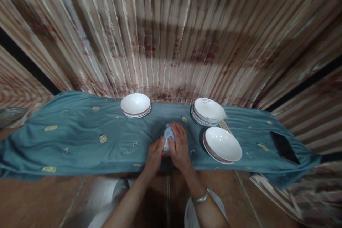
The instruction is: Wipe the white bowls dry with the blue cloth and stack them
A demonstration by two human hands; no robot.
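Near the front edge of the table, both my hands grip a small crumpled pale blue-and-white bundle [168, 138], perhaps cloth or soft wrapping. My left hand [155, 151] closes on its left side, thumb pressed against it. From the right, my right hand [179, 144] wraps over the top with its fingers, thumb on the near face. A bit of red shows at the bundle's lower end; the rest is covered by my fingers. To the right stands a stack of white bowls [223, 144] with reddish sides.
Another stack of white dishes [210, 109] stands behind at the right, and more bowls [135, 103] sit at the back left. A black phone [284, 147] lies far right on the green tablecloth [80, 142]. A pleated curtain [165, 42] hangs behind the table.
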